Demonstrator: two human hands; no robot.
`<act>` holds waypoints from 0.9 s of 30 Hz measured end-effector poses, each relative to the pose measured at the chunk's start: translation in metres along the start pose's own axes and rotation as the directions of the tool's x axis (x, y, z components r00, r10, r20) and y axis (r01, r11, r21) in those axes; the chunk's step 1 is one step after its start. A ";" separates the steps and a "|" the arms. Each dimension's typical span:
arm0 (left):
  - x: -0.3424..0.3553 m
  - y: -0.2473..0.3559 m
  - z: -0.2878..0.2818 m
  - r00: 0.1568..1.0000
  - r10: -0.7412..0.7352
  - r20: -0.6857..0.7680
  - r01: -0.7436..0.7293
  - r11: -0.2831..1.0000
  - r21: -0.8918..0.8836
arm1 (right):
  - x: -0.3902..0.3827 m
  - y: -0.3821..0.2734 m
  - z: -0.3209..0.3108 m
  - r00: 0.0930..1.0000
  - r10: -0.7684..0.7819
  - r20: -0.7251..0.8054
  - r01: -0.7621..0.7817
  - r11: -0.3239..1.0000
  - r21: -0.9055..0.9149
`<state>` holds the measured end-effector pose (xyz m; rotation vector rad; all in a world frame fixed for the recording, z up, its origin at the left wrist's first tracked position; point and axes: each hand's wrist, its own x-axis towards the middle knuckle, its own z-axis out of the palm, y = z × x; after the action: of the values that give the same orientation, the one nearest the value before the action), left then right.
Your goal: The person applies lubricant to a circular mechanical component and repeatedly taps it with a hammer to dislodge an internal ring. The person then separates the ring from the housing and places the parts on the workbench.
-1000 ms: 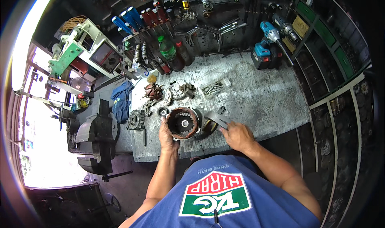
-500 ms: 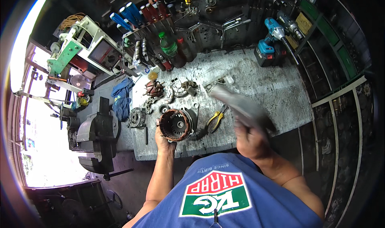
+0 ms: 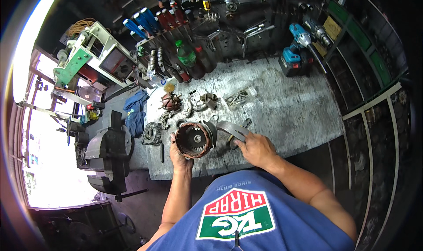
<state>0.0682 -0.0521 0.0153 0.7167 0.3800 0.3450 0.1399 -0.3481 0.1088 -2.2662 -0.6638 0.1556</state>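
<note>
My left hand (image 3: 179,158) is closed around the lower left side of an alternator housing (image 3: 196,138), which has a ring of copper windings at its open mouth. The mouth faces up toward me. In my right hand (image 3: 259,150), a bent grey strip (image 3: 230,128) is pinched between thumb and fingers. It curves toward the housing's right side; I cannot tell whether they touch. Yellow-handled pliers (image 3: 231,141) lie beneath the strip, partly hidden. To the left of the housing are a finned end cover (image 3: 152,133) and a dark rod (image 3: 161,153).
A rotor (image 3: 170,102), another end cover (image 3: 202,100) and a tray of small hardware (image 3: 240,97) lie farther back. A blue cordless drill (image 3: 298,48) stands at the back right, bottles (image 3: 187,57) at the back. A bench vise (image 3: 103,143) and blue cloth (image 3: 135,107) are to the left.
My right hand has swung the grey strip leftward, from right of the pliers to close beside the housing. My left hand still holds the housing in nearly the same place.
</note>
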 end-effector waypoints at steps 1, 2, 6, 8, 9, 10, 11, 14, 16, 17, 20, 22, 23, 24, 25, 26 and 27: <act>0.001 0.000 -0.001 0.997 0.028 0.077 -0.026 0.999 -0.021 | 0.004 -0.008 -0.011 1.000 0.012 -0.008 -0.012 1.000 0.013; 0.001 -0.001 -0.002 0.996 0.040 0.074 -0.039 0.999 -0.015 | -0.001 -0.015 -0.026 0.996 -0.062 -0.060 0.063 0.998 0.022; 0.004 -0.001 -0.004 0.998 0.025 -0.055 -0.024 1.000 0.012 | -0.002 -0.024 -0.044 0.727 -0.222 -0.650 0.487 0.834 0.259; 0.005 0.000 -0.003 0.999 0.026 -0.038 -0.026 1.000 -0.011 | -0.001 -0.013 -0.031 0.800 -0.305 -0.517 0.488 0.831 0.266; 0.005 0.000 -0.002 1.000 0.026 0.006 -0.026 0.999 -0.044 | 0.002 -0.005 -0.019 0.945 -0.205 -0.254 0.247 0.957 0.149; 0.004 0.000 0.000 0.997 0.045 -0.068 -0.042 0.998 0.041 | 0.004 0.004 -0.006 0.997 0.042 0.072 -0.036 0.996 -0.086; 0.000 0.004 0.000 0.995 0.062 -0.083 -0.051 0.992 0.119 | 0.004 0.015 0.004 0.954 0.213 0.209 -0.186 0.973 -0.139; 0.000 0.006 0.006 0.996 0.079 -0.035 -0.077 0.996 0.049 | -0.009 0.030 0.029 0.979 0.178 0.099 -0.178 0.984 -0.009; -0.003 0.007 0.007 0.997 0.056 -0.054 -0.055 0.998 0.018 | -0.008 0.027 0.032 0.999 0.015 -0.051 -0.010 0.996 0.086; -0.002 0.007 0.008 0.998 0.046 -0.051 -0.046 0.999 0.016 | -0.007 0.022 0.028 0.991 -0.052 -0.127 0.066 0.992 0.112; -0.003 0.006 0.006 0.997 0.050 -0.066 -0.047 0.998 0.047 | 0.009 -0.003 0.000 0.998 0.052 0.030 -0.051 0.998 -0.032; -0.003 0.006 0.004 0.998 0.062 -0.013 -0.061 0.998 0.035 | 0.013 -0.019 -0.028 0.999 0.030 0.041 -0.029 0.999 -0.021; -0.003 0.006 0.004 0.998 0.060 -0.032 -0.058 0.997 0.047 | 0.009 -0.026 -0.041 0.982 -0.105 -0.158 0.113 0.993 0.038; -0.003 0.007 0.004 0.998 0.056 -0.013 -0.055 0.998 0.037 | 0.005 -0.031 -0.050 0.913 -0.206 -0.352 0.255 0.962 0.100; -0.004 0.008 0.004 0.999 0.047 -0.014 -0.047 0.999 0.018 | 0.006 -0.033 -0.052 0.796 -0.272 -0.541 0.398 0.908 0.129; -0.003 0.009 0.004 0.998 0.056 -0.023 -0.055 0.997 0.049 | 0.003 -0.031 -0.053 0.829 -0.219 -0.515 0.444 0.817 0.367; -0.002 0.010 0.003 0.998 0.056 0.007 -0.056 0.997 0.045 | -0.001 -0.028 -0.048 0.795 -0.257 -0.549 0.530 0.735 0.423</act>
<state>0.0658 -0.0482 0.0250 0.7731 0.3639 0.3880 0.1420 -0.3629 0.1620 -1.4564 -0.7232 -0.3594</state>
